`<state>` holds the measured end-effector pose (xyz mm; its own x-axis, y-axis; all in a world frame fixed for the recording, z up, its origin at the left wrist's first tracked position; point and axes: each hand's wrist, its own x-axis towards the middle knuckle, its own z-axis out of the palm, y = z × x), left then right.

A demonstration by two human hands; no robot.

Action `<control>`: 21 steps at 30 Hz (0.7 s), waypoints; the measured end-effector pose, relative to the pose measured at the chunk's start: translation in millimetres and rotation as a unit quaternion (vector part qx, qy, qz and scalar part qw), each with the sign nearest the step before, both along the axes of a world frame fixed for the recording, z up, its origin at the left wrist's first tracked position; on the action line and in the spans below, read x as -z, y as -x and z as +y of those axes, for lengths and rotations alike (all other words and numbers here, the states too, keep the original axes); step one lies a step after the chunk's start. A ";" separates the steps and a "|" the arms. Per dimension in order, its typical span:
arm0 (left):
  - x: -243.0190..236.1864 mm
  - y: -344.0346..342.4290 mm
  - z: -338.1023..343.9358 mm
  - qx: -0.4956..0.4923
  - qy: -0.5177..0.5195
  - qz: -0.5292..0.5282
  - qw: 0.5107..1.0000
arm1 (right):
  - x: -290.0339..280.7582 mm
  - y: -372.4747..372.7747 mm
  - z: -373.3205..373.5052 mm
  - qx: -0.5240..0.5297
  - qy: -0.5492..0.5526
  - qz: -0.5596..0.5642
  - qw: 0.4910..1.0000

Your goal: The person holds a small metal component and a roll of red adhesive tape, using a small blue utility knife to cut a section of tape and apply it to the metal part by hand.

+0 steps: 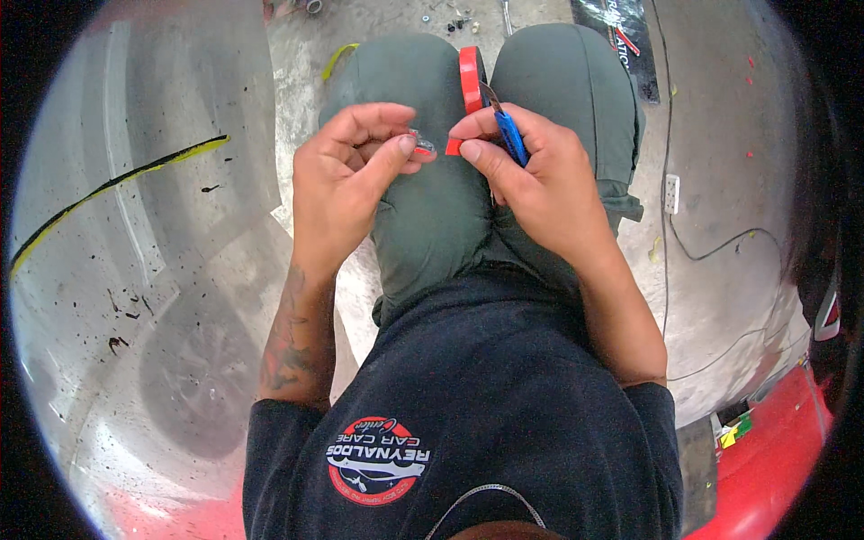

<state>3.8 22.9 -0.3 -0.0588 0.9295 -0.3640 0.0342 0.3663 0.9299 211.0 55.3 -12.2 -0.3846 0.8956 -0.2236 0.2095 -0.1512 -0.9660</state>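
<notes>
Above my lap, my left hand (364, 166) pinches a small shiny clear-and-silver piece (423, 142) with a red patch on it; its exact kind I cannot make out. Facing it a short gap away, my right hand (540, 166) grips a small cut bit of red tape (453, 146) between thumb and forefinger. That same hand also carries a blue utility knife (511, 137) tucked across the fingers, its blade pointing up and away from me. A roll of red tape (470, 79) stands on edge between my knees, just beyond the blade.
Small dark parts (459, 22) lie on the concrete floor past my knees. At right, a black cable (667, 108) runs by a white power strip (671, 193). A yellow-and-black strip (117, 184) lies at left on a grey surface. A red panel (765, 459) curves at lower right.
</notes>
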 end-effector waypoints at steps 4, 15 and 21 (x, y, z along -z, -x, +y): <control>0.2 2.5 2.3 0.026 0.026 0.024 0.999 | -0.3 -0.3 1.9 -0.019 0.004 -0.014 1.000; -3.2 6.8 16.0 0.132 0.011 0.077 0.988 | -1.4 -1.2 5.8 -0.038 0.047 0.026 0.998; -4.4 8.5 20.2 0.170 -0.004 0.091 0.981 | -1.6 0.5 5.7 -0.042 0.040 0.020 0.998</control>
